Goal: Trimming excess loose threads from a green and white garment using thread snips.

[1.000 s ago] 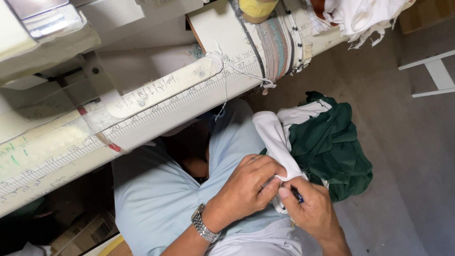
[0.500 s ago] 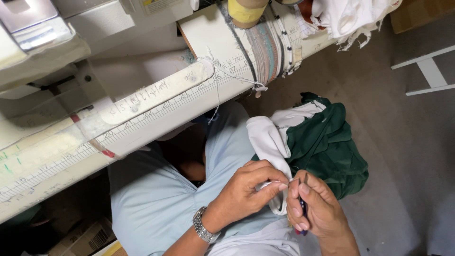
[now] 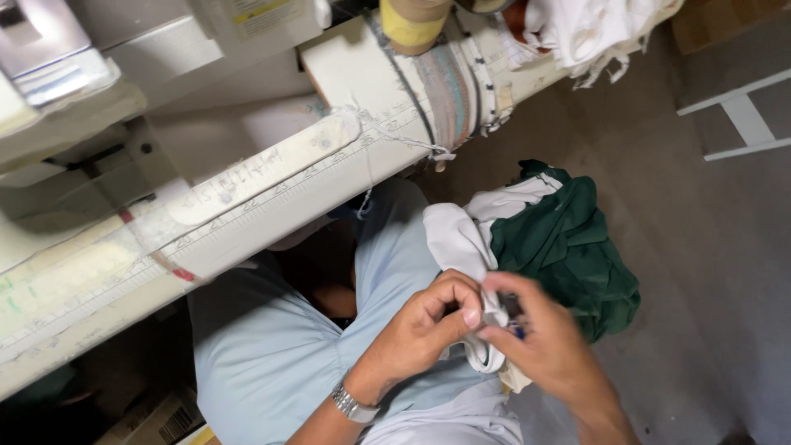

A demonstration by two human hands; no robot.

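1. Head view, centre-low: both hands meet over the lap. Left hand (image 3: 428, 317), w/ a metal wristwatch (image 3: 353, 405), has fingers curled tight, pinching a fold of the white fabric (image 3: 461, 239).
2. Right hand (image 3: 548, 342) is closed on the same white fabric from the other side, thumb & fingertips touching the left's; a small dark tool w/ a blue tip (image 3: 515, 330) peeks from its grip, too small to tell what kind.
3. White fabric runs up from the hands & joins a dark green garment (image 3: 568, 247), bunched beside the right knee, hanging toward the floor (image 3: 709, 247).
4. Lap: light blue trousers (image 3: 272, 354) under the hands.
5. Upper left: pale desk (image 3: 247, 214) edge w/ a ruler-marked strip, loose threads dangling; grey sewing machine (image 3: 49, 49) body just above it.
6. Top: yellow thread cone (image 3: 412, 21) on the desk, white cloth scraps (image 3: 593, 29) at its right end.
7. Far right: white frame (image 3: 741, 115) on the floor, well apart from the hands.
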